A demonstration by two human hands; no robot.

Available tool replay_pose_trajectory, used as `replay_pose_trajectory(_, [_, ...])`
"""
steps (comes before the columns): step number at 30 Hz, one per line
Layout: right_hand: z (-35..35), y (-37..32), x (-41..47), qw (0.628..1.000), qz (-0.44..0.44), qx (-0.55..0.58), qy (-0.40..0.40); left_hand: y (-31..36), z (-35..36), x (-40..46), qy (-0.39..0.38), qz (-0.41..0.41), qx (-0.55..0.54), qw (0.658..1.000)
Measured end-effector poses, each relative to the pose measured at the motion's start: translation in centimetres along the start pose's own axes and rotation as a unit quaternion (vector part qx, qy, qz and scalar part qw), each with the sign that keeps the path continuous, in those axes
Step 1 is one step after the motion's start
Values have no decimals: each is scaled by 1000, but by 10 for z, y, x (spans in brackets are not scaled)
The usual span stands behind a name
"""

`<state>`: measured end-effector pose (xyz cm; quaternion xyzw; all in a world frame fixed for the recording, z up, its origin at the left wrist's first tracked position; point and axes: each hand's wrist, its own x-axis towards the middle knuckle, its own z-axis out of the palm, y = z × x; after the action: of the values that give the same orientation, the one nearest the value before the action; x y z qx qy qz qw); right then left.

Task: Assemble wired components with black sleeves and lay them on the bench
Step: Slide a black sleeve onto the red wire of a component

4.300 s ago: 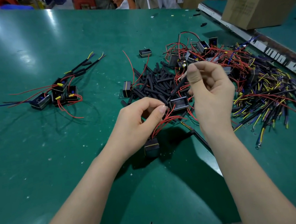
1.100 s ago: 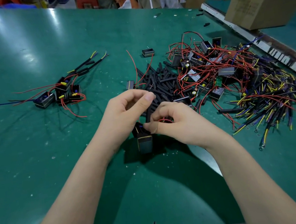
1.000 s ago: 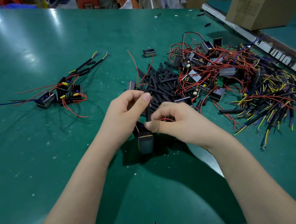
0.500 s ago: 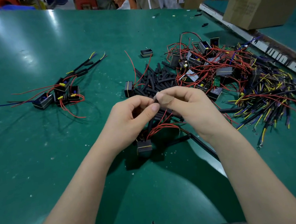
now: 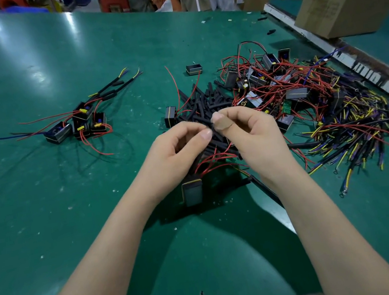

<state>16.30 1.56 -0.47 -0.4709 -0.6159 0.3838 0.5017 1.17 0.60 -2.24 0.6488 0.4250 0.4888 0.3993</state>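
Observation:
Over the middle of the green bench [image 5: 47, 221], my left hand [image 5: 177, 155] and my right hand [image 5: 250, 136] meet fingertip to fingertip. Both pinch the wires of one component; what lies between the fingertips is hidden. Its small black box [image 5: 192, 192] hangs below my left hand, and its red wires [image 5: 216, 161] loop between my palms. Behind my hands lies a pile of black sleeves [image 5: 207, 104]. Several sleeved components [image 5: 80, 122] lie at the left.
A tangle of boxes with red wires [image 5: 280, 82] and a heap of black, yellow and blue leads [image 5: 360, 136] fill the right side. A lone black box [image 5: 193, 69] sits farther back. A cardboard box [image 5: 346, 3] stands at the far right beyond a metal rail [image 5: 353, 63].
My right hand rose from low beside the box to meet my left at fingertip height. The box now dangles lower, red wires looping between my hands.

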Motion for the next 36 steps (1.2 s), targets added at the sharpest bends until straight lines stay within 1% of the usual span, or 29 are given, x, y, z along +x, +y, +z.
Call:
replay_pose_trajectory(4, [-3,3,0,1000,-9,-24,-6,-2,1,-1,12,21,44,999])
replay_pose_trajectory(7, [-8,6,3,994,-59,-83,38,-2,-1,0,45,15,32,998])
replay_pose_trajectory(9, [-12,6,4,991,-89,-85,53,0,-1,0,49,13,26,998])
replay_pose_trajectory(12, [-14,4,3,985,-143,-90,41,2,0,-2,40,12,31,999])
replay_pose_trajectory(15, [-11,4,1,970,-204,-130,24,5,1,-3,22,-4,11,1000])
replay_pose_trajectory(20, [-11,2,1,970,-207,-128,-9,14,-1,-4,-12,-48,-92,995])
replay_pose_trajectory(23, [-13,0,0,970,-208,-120,-29,17,0,-5,-29,-67,-128,989])
replay_pose_trajectory(28, [-15,3,2,960,-219,-174,-6,16,-1,-4,12,-52,-110,992])
replay_pose_trajectory(31, [-15,7,4,947,-247,-206,-17,12,-2,-3,38,-36,-82,995])
replay_pose_trajectory(36, [-14,9,5,936,-269,-226,-25,8,-2,-2,36,-20,-61,997])
